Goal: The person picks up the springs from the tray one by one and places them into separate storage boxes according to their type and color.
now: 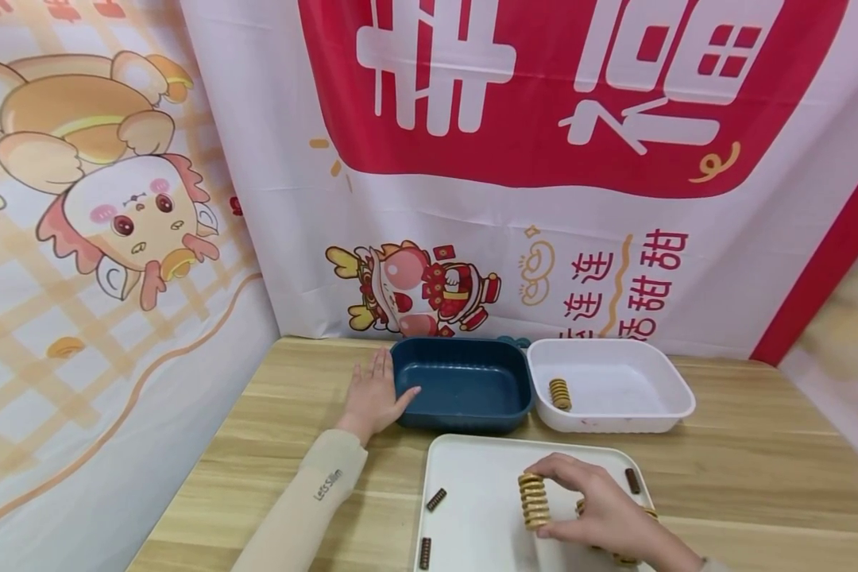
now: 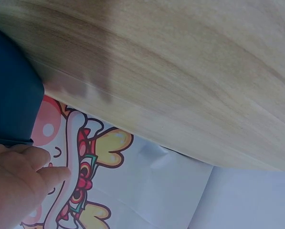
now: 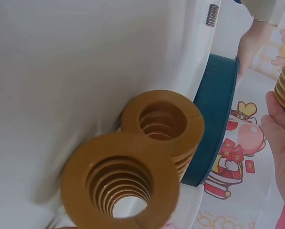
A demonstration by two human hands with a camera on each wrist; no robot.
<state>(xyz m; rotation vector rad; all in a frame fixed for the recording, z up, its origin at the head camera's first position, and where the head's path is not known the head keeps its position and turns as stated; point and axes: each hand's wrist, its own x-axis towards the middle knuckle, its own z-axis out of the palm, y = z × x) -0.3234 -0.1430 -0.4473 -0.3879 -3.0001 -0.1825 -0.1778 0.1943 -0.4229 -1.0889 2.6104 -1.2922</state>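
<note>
My right hand [image 1: 604,504] pinches a thick gold coil spring [image 1: 534,502] between thumb and fingers, upright over the white tray [image 1: 475,469]. In the right wrist view that spring shows at the right edge, while two more gold springs, a near one [image 3: 73,183] and one behind it [image 3: 195,129], stand on the tray. My left hand [image 1: 374,397] rests against the left side of the dark blue bin [image 1: 465,421], fingers straight along its wall and thumb over the rim. Another gold spring [image 1: 560,394] leans inside the white bin [image 1: 615,423].
Small dark brown springs lie on the tray: one at the left [image 1: 436,499], one lower left [image 1: 425,554], one at the right edge [image 1: 632,481]. Both bins stand side by side behind the tray on the wooden table [image 1: 751,453]. A printed cloth [image 1: 257,159] hangs behind.
</note>
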